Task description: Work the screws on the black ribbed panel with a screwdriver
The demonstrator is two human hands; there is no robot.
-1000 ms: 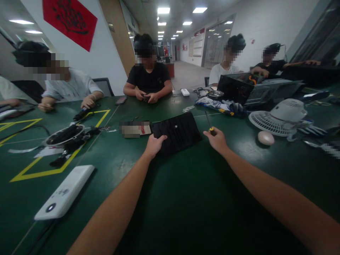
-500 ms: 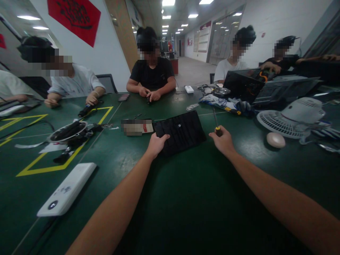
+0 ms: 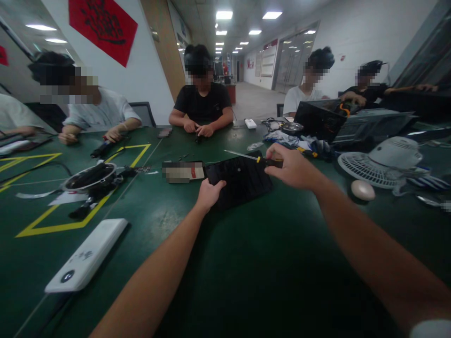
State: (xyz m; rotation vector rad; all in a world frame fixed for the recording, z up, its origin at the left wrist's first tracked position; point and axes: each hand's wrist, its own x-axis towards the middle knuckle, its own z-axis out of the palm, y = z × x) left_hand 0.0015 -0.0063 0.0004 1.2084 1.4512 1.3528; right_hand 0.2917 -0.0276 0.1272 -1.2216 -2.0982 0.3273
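Observation:
My left hand [image 3: 210,193] grips the left edge of a flat black panel [image 3: 243,185], its thumb lying on top; what the panel belongs to cannot be told. In my right hand [image 3: 291,165] is a screwdriver [image 3: 265,161] with a black and yellow handle. Its metal shaft points left, over the far part of the panel. Just left of the panel lies a small beige and red box [image 3: 181,172], partly blurred. A few tiny dark pieces [image 3: 186,156] rest behind that box.
A white power bank [image 3: 86,256] with a cable lies front left. Behind it sits a round-rimmed item with black parts [image 3: 89,177]. To the right are a white fan [image 3: 380,162], a computer mouse [image 3: 362,190] and a cloth bundle [image 3: 296,141]. Several people sit around the green table [image 3: 268,263].
My right hand has moved up and left. The screwdriver has turned from upright to nearly level, with its shaft now over the panel. My left hand keeps its hold.

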